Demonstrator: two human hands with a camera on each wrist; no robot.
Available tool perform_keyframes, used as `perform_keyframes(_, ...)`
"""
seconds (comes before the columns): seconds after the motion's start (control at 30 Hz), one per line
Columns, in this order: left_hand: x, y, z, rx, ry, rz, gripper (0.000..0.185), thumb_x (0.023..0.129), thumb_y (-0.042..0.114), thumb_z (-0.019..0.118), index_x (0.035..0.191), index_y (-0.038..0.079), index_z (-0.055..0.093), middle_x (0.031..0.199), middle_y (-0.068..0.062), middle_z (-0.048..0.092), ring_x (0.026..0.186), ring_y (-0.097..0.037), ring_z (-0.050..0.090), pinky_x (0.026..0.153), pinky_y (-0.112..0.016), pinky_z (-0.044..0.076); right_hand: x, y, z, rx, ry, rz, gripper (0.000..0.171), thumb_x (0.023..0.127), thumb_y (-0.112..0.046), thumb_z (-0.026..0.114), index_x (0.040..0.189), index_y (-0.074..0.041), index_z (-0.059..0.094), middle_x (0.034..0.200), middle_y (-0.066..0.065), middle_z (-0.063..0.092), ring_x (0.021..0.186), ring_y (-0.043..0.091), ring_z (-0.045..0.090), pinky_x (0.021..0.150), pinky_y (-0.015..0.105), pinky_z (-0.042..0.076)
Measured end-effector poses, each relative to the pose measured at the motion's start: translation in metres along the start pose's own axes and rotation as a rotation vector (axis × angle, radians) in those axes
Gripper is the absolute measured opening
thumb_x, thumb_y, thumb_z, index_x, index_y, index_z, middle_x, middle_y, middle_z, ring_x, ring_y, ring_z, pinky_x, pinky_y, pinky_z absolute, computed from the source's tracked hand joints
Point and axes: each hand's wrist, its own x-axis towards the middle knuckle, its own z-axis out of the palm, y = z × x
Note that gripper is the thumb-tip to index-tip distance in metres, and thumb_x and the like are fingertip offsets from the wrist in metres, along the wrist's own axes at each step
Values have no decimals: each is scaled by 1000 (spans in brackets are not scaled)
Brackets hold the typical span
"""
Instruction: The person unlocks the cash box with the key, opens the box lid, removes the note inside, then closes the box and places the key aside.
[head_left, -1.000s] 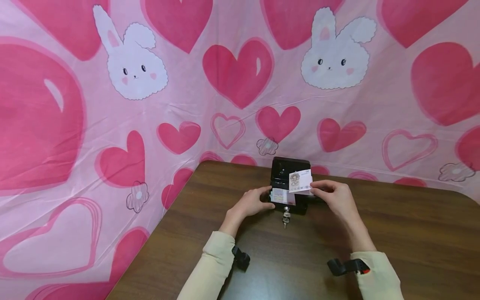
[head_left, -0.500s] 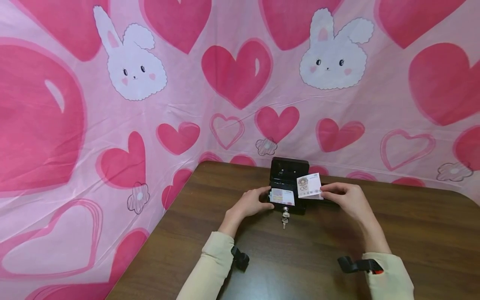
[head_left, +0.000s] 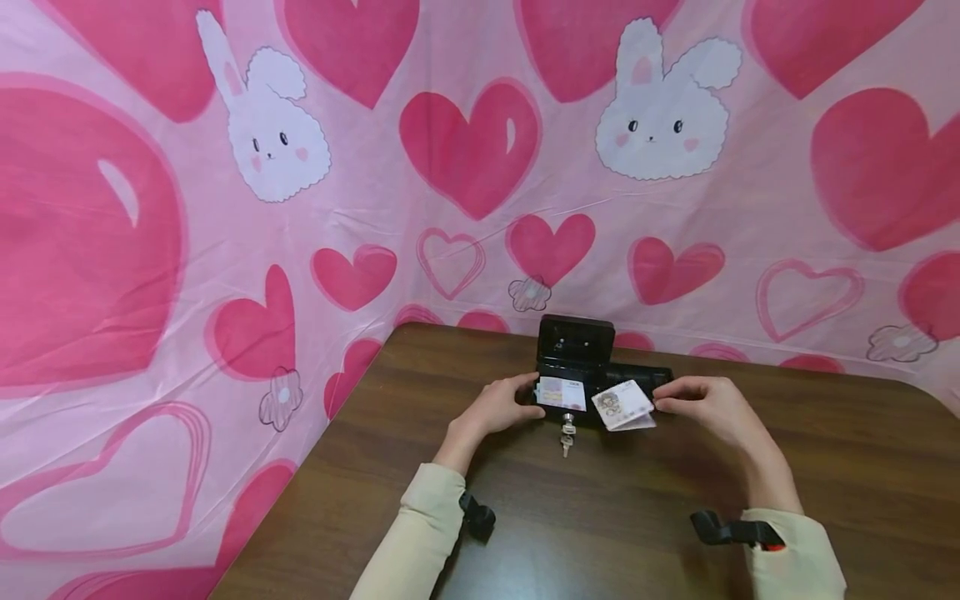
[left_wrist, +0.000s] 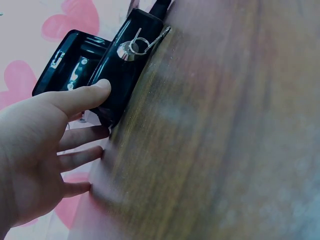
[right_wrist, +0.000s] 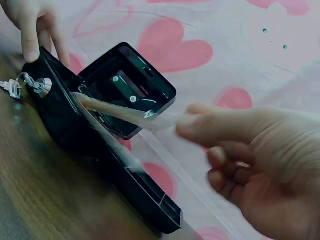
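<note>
A small black cash box (head_left: 574, 340) stands at the back of the table with its lid raised. In the head view, banknotes (head_left: 562, 394) lie in its left part. My left hand (head_left: 495, 408) grips the box's left side; in the left wrist view the thumb lies on the front corner. My right hand (head_left: 708, 402) pinches a folded banknote (head_left: 622, 406) by its right edge, over the box's right front. That note is blurred and seen edge-on in the right wrist view. Keys (head_left: 567, 437) hang from the lock at the box's front.
A narrow black tray (right_wrist: 145, 195) sticks out from the box's right side. The brown wooden table (head_left: 600, 517) meets a pink cloth (head_left: 480, 275) with hearts and rabbits close behind the box. Black straps (head_left: 735, 531) are on both wrists.
My right hand has drawn the folded banknote rightward and down from in front of the raised lid, and the side tray has come into view. The left hand keeps its grip.
</note>
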Motion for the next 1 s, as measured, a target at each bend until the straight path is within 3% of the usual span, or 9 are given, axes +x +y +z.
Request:
perform_keyframes(0.17,0,-2,1,-1,3,1,69,88,42,73,149,19,48,144,-5,57,133,-23,52,112,-45,40,-1,4,4,10,-115,31,37,92,-41,68,114,-12,73,111,5,72,100,19,57,83,32,48)
perform_keyframes(0.33,0,-2,1,-12,0,1,70,88,42,73,149,19,48,143,-6,58,133,-23,53,112,-45,40,1,9,11,34,-194,54,41,89,-33,73,121,-8,68,115,10,69,101,23,57,83,34,50)
perform_keyframes(0.5,1,-1,1,-17,-2,-3,70,88,42,73,149,19,47,144,-6,58,133,-24,53,112,-46,40,5,13,20,-24,-305,10,62,81,-35,79,133,-7,60,128,18,61,112,31,53,93,51,49)
perform_keyframes(0.6,2,-1,1,-18,-3,-4,70,88,41,73,149,19,47,144,-6,57,134,-24,52,112,-47,40,8,14,24,-41,-329,-1,75,75,-37,84,138,-8,55,131,21,57,115,34,51,97,58,46)
perform_keyframes(0.83,4,0,2,-11,-2,-9,69,89,42,72,149,20,47,145,-5,57,134,-23,52,113,-47,40,11,14,29,-64,-371,5,83,71,-33,87,141,-8,49,129,22,53,112,34,49,98,62,43)
perform_keyframes(1.0,5,1,2,-20,-3,-22,69,89,42,72,150,21,46,146,-5,56,135,-24,51,113,-48,39,13,17,28,-71,-367,-27,81,70,-28,88,140,-8,51,124,19,54,109,32,50,95,55,46)
